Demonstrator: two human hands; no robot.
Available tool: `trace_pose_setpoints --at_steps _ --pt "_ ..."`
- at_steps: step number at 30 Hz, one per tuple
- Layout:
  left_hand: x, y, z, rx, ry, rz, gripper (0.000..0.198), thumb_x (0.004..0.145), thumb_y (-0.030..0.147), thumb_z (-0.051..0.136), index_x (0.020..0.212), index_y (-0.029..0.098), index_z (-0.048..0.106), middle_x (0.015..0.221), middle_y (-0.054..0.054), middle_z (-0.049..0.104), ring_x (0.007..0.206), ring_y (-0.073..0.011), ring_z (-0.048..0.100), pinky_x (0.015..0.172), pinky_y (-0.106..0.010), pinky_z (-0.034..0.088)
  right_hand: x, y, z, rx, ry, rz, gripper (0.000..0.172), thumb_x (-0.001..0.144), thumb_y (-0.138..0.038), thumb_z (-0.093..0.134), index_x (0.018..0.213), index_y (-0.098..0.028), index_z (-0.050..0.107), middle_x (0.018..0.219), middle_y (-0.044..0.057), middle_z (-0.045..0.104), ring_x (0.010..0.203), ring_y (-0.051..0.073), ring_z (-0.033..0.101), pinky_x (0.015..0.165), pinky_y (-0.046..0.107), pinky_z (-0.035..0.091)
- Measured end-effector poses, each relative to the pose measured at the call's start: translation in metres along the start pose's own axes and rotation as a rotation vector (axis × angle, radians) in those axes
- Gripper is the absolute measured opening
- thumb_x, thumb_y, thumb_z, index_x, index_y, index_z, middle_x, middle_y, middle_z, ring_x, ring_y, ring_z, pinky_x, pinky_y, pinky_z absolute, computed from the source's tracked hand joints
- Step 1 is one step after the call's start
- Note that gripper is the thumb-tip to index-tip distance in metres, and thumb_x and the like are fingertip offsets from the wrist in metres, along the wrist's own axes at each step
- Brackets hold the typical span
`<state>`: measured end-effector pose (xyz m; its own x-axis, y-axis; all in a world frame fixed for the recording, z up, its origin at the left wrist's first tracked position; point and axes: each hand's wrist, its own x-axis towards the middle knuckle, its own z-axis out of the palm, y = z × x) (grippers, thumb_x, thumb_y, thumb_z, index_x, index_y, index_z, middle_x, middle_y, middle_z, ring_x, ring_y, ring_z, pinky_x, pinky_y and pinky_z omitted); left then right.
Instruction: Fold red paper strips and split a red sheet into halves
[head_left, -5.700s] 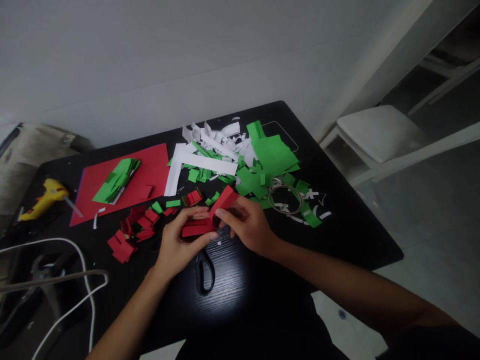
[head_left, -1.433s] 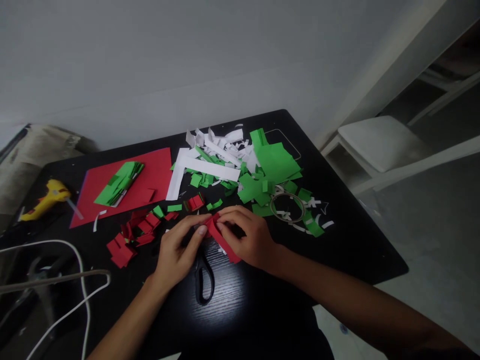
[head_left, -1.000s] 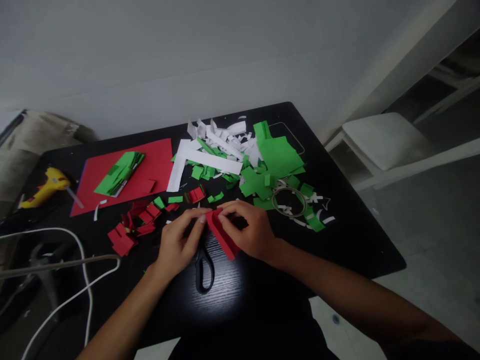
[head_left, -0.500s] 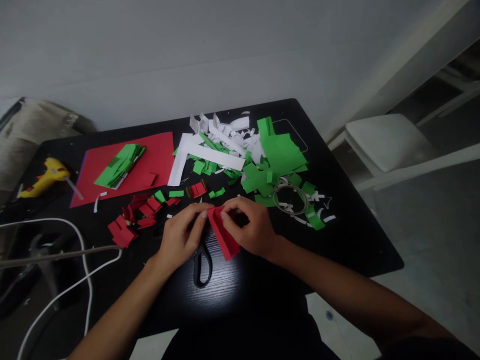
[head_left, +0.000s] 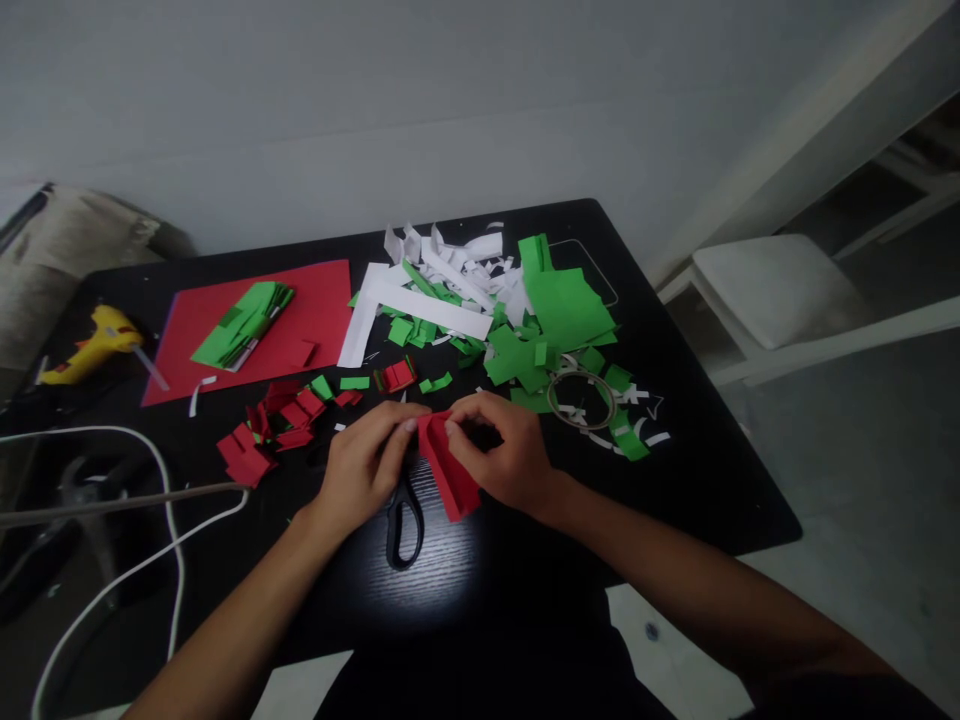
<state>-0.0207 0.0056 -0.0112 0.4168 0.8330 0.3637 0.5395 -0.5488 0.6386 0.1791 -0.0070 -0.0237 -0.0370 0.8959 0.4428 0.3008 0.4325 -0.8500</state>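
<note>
A folded strip of red paper is held over the black table by both hands. My left hand pinches its upper left edge with thumb and forefinger. My right hand pinches the upper right edge, and the strip hangs down toward me between them. Black scissors lie on the table just below my left hand. Several small red pieces lie to the left of my hands.
A red sheet with a green folded stack lies at the back left. White strips and green scraps cover the back. A tape ring sits right of them. A yellow glue gun and white cable are at left; a white chair at right.
The red strip was turned from lying crosswise between my hands to hanging toward me. Over the last second my hands barely moved; the view shifted slightly.
</note>
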Motion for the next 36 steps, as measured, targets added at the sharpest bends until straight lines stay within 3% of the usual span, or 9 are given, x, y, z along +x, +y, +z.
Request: trace_pose_setpoints --at_steps 11,15,19,22,27,36 --pt "0.000 0.001 0.000 -0.004 -0.009 0.006 0.021 0.102 0.016 0.051 0.111 0.018 0.069 0.103 -0.006 0.077 0.093 -0.0161 0.073 0.087 -0.026 0.057 -0.001 0.000 0.000 0.013 -0.010 0.036 0.007 0.085 -0.015 0.063 0.083 -0.021 0.065 0.078 0.002 0.072 0.069 0.015 0.067 0.067 0.027 0.055" --pt "0.000 0.002 -0.002 -0.074 -0.016 -0.057 0.021 0.103 0.020 0.051 0.111 0.018 0.070 0.103 -0.006 0.077 0.093 -0.0171 0.073 0.087 -0.028 0.057 -0.001 0.000 0.000 -0.015 -0.011 0.026 0.007 0.085 -0.016 0.064 0.081 -0.022 0.064 0.076 0.001 0.071 0.067 0.014 0.065 0.066 0.027 0.054" --pt "0.001 0.007 -0.005 -0.219 -0.035 -0.159 0.024 0.103 0.029 0.052 0.116 0.019 0.070 0.107 -0.007 0.076 0.095 -0.0188 0.073 0.085 -0.029 0.057 -0.002 -0.002 -0.001 -0.044 -0.019 -0.062 0.008 0.087 -0.015 0.064 0.082 -0.021 0.063 0.078 0.003 0.072 0.070 0.016 0.068 0.068 0.027 0.055" --pt "0.002 0.012 -0.004 -0.267 -0.057 -0.184 0.027 0.097 0.034 0.063 0.118 0.018 0.068 0.110 -0.008 0.076 0.095 -0.0200 0.073 0.084 -0.030 0.058 -0.003 -0.003 0.000 -0.062 -0.035 -0.142 0.009 0.089 -0.014 0.063 0.085 -0.022 0.062 0.082 0.004 0.073 0.076 0.017 0.070 0.072 0.028 0.056" --pt "0.002 0.016 0.002 -0.228 -0.049 -0.220 0.020 0.093 0.026 0.066 0.111 0.018 0.069 0.102 -0.005 0.075 0.087 -0.0172 0.071 0.079 -0.028 0.058 -0.006 -0.001 0.001 -0.110 -0.040 -0.219 0.012 0.091 -0.012 0.061 0.088 -0.023 0.059 0.085 0.004 0.072 0.082 0.018 0.071 0.078 0.030 0.058" --pt "0.002 0.017 0.004 -0.148 0.000 -0.121 0.009 0.096 0.022 0.064 0.104 0.019 0.068 0.096 -0.004 0.073 0.084 -0.0155 0.069 0.077 -0.028 0.056 -0.005 -0.003 0.001 -0.077 -0.055 -0.188 0.011 0.091 -0.012 0.060 0.088 -0.023 0.060 0.085 0.006 0.072 0.081 0.018 0.070 0.077 0.032 0.058"
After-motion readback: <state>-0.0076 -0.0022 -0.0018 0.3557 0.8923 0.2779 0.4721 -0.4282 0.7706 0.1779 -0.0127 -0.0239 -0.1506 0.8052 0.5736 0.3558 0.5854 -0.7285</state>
